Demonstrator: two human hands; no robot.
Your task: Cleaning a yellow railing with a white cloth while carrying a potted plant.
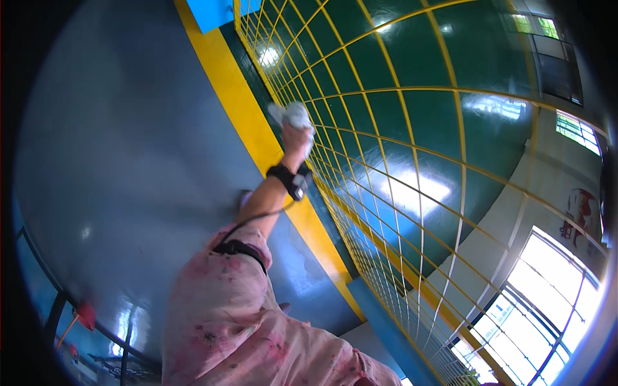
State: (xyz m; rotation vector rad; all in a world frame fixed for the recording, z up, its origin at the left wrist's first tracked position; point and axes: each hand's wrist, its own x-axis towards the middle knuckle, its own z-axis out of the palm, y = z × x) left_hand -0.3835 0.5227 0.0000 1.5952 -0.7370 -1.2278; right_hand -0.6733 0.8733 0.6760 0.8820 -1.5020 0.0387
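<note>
My left hand (295, 137) is stretched forward, its fingers closed around a crumpled white cloth (297, 115). Motion blurs both hand and cloth. They are right beside the yellow wire-mesh fence (399, 89), near its lower part; whether the cloth touches the wires I cannot tell. A black strap with a small device (293, 181) circles the wrist, and a black cable runs from it to a band on the pink patterned sleeve (241, 248). My right hand is out of view.
A yellow floor stripe (227, 91) follows the foot of the fence. Grey glossy floor (120, 144) spreads to the left, green floor (492, 149) beyond the mesh. A blue panel (210, 14) stands at the top, and a red object with an orange handle (85, 316) is at lower left.
</note>
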